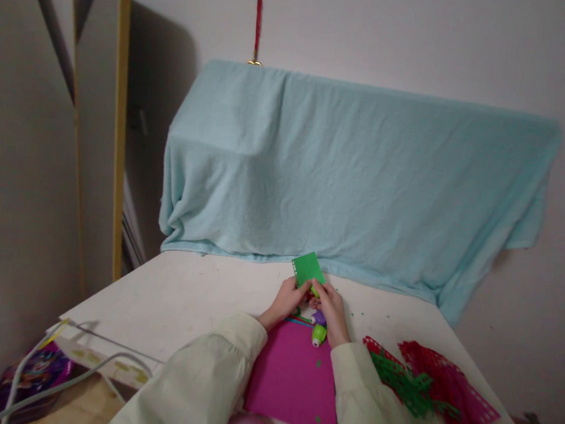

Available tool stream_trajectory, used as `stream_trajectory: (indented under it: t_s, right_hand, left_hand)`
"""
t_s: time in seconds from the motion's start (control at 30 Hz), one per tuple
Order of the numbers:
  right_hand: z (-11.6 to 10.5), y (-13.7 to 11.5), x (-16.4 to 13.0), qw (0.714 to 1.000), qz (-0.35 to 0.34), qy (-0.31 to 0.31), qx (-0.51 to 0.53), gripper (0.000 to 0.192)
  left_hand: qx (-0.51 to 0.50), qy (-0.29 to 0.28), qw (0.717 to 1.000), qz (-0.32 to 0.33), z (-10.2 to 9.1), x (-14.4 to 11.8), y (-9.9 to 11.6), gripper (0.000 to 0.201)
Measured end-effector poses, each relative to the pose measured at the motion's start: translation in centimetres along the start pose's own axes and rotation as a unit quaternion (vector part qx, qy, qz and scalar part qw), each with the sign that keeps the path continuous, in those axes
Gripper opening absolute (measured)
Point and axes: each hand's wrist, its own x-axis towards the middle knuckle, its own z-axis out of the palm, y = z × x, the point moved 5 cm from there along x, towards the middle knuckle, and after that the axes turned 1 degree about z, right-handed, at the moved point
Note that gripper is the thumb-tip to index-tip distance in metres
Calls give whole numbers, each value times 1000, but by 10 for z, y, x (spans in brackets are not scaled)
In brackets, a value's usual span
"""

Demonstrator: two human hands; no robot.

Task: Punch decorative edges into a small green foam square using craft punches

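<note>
My left hand (285, 300) is closed on the lower edge of a small green paper (309, 268), whose left edge shows a row of punched notches. My right hand (332, 307) is closed round a small lime-green paper punch (314, 292) at the paper's lower edge; fingers hide most of it. Both thumbs meet there. Just below the hands lie a purple punch (319, 317) and another lime-green punch (319, 336). They rest by the top edge of a magenta sheet (292, 378), with the edges of other coloured sheets showing near its top.
Punched red paper strips (447, 365) and green strips (408, 385) lie heaped at the right of the white table (196, 290). Tiny green scraps dot the table and sheet. A light-blue cloth (345, 178) hangs behind. Cables (75, 378) and a purple bag (31, 375) are at lower left.
</note>
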Motion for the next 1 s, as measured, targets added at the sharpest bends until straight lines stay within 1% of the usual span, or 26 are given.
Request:
stream_trajectory:
  t_s: [0.17,0.27,0.5,0.8,1.0]
  right_hand:
    - [0,1,1,1000,8,1,-4,43]
    - [-1,1,-1,1000,0,2,-7,42]
    - [-3,3,0,1000,-9,1,-15,43]
    - [-4,9,4,1000,-6,1,-23,41]
    - [-5,9,4,1000,-8,1,-22,40]
  left_hand:
    - [-6,-1,1000,2,1,0,-1,44]
    - [4,-4,1000,3,1,1,-2,44]
    - [6,-33,999,-1,4,1,-3,47]
    - [21,-38,999,1,4,2,-6,42]
    - [-13,-44,999,10,6,1,-7,39]
